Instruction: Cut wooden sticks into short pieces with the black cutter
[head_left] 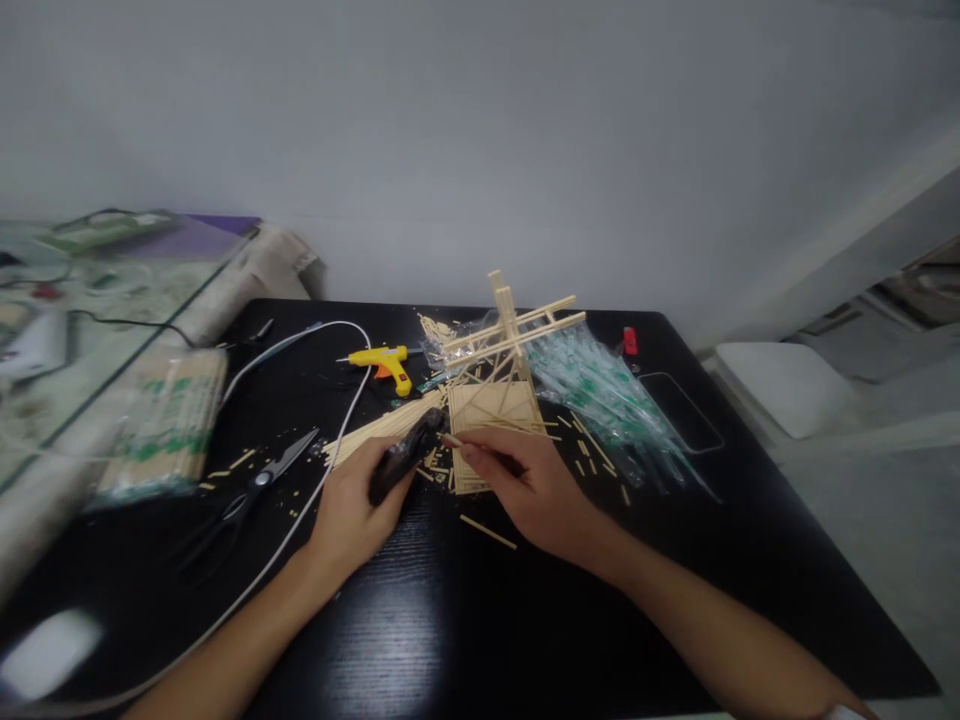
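My left hand (356, 505) is wrapped round dark pliers (405, 455), their head pointing up and to the right. Close by their jaws, my right hand (525, 480) pinches a short wooden stick (451, 440); I cannot tell whether the jaws touch it. Just beyond both hands stands a windmill-like model (510, 335) of glued sticks, with crossed arms on a post. Its flat stick base (465, 485) is partly covered by my right hand. A bundle of long sticks (390, 425) lies left of the base, behind the pliers.
A yellow glue gun (382, 362) with a white cable (315, 500) lies at the back left. Open scissors (255, 490) and a packet of sticks (169, 415) are at left. Green-printed plastic wrappers (600, 390) and a red object (630, 341) lie right. Cut scraps (589, 450) are scattered about.
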